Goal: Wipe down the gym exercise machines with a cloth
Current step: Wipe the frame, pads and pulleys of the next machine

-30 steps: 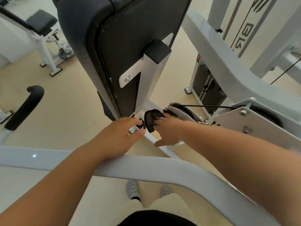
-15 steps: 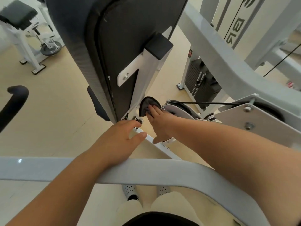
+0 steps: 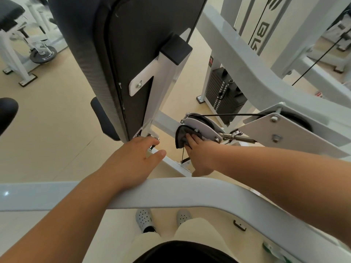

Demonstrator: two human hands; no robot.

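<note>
From the head camera, the person is leaning over a curved white frame bar (image 3: 171, 192) that is running across the lower part of the view, with both bare forearms reaching past it.

The right hand (image 3: 197, 156) is pressing a dark cloth (image 3: 181, 136) with straight fingers against the left end of the white pulley plate (image 3: 201, 126). The hand is flat and is not clasping the cloth. The cloth is bunching into a rounded fold at the plate's edge, just right of the low white base rail (image 3: 171, 164). A black cable (image 3: 228, 115) is running from the pulley toward the right, and the black weight stack (image 3: 226, 99) is standing behind it on the floor.

The left hand (image 3: 133, 160) is lying relaxed at the foot of the upright black back pad (image 3: 133, 54). Its fingers are gently bent and touching the small fitting where the pad's white post meets the base rail. Its thumb is sticking out straight, and it is grasping nothing.

Two grey perforated shoes (image 3: 143, 218) are showing below the frame bar. Another white machine (image 3: 17, 54) is standing at the upper left.
</note>
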